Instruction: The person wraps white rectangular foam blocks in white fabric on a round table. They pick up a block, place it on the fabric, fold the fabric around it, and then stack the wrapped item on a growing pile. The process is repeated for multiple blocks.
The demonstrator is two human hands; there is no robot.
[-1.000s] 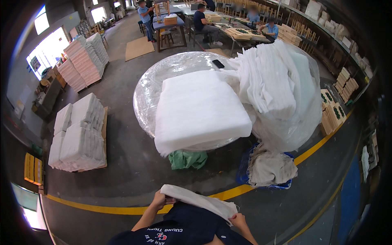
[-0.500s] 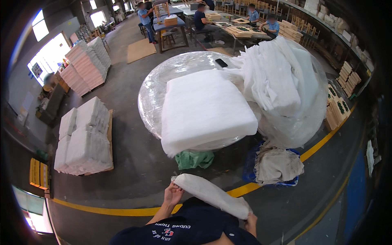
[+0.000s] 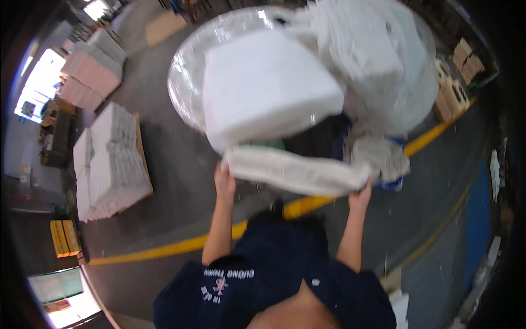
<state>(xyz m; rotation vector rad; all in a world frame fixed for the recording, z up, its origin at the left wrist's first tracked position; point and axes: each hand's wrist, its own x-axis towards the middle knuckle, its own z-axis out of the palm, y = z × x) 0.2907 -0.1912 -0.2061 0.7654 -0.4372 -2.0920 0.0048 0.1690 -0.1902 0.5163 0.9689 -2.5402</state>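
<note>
A long white fabric-covered cushion [image 3: 296,170] is stretched level in front of me, its thin side showing. My left hand [image 3: 224,181] is closed on its left end, and my right hand [image 3: 360,196] grips the right end. Just beyond the cushion lies a thick block of white fluffy padding [image 3: 268,82] on a round surface wrapped in clear film [image 3: 183,82]. To its right sits a tall heap of white batting sheets [image 3: 361,44]. Motion blurs the picture somewhat.
Beige cloths [image 3: 378,156] fill a blue crate [image 3: 393,185] at the right. A bit of green cloth [image 3: 276,144] shows under the padding. Stacked white pads [image 3: 112,164] stand on a pallet at left, with pinkish stacks [image 3: 90,77] behind. A yellow line [image 3: 164,250] crosses the floor.
Both hands have moved forward and up with the cushion, away from my body. Its right end has risen, so it lies more level. The view has tipped downward.
</note>
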